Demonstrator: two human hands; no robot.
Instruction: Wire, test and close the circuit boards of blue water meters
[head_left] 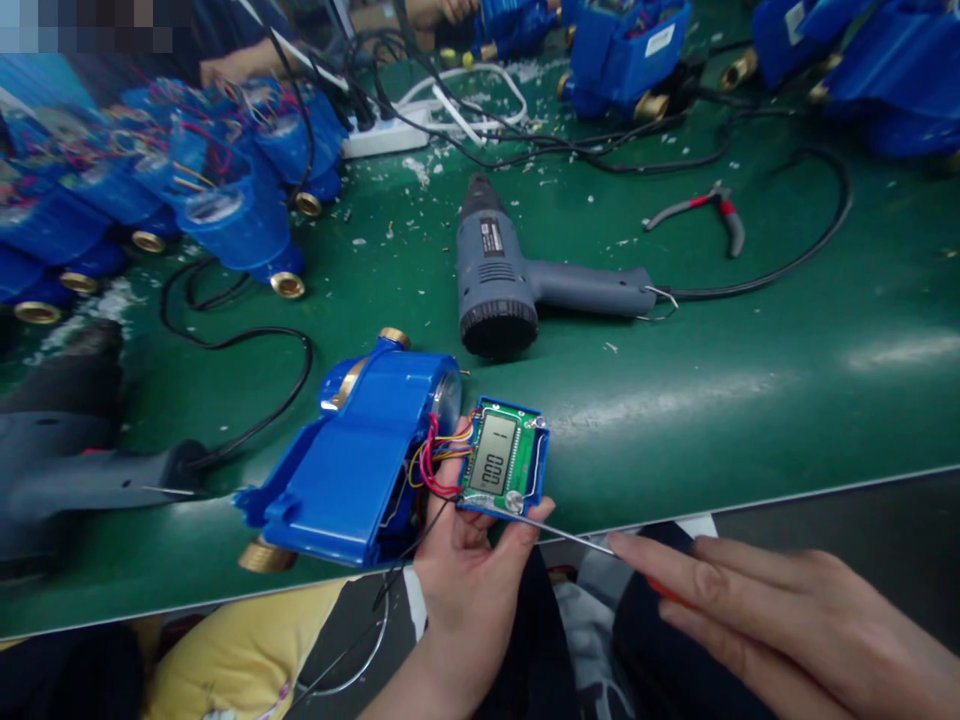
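In my left hand [480,590] is a small green circuit board with an LCD display [495,455], set in a blue frame; the digits on it read sideways. Red, yellow and black wires [429,465] run from the board into a blue water meter [337,470] with brass ends, which lies on its side to the left. My right hand [780,610] is closed around a screwdriver [574,540] with an orange handle, mostly hidden by the fingers. The thin metal shaft reaches the board's lower edge, close to a round silver part.
A grey heat gun [499,270] lies beyond the board, and another heat gun [75,480] is at the left edge. Cutting pliers [701,210], a power strip [386,135] and cables lie farther back. Several blue meters [232,215] crowd the far left. Another person's hand [240,65] shows behind them.
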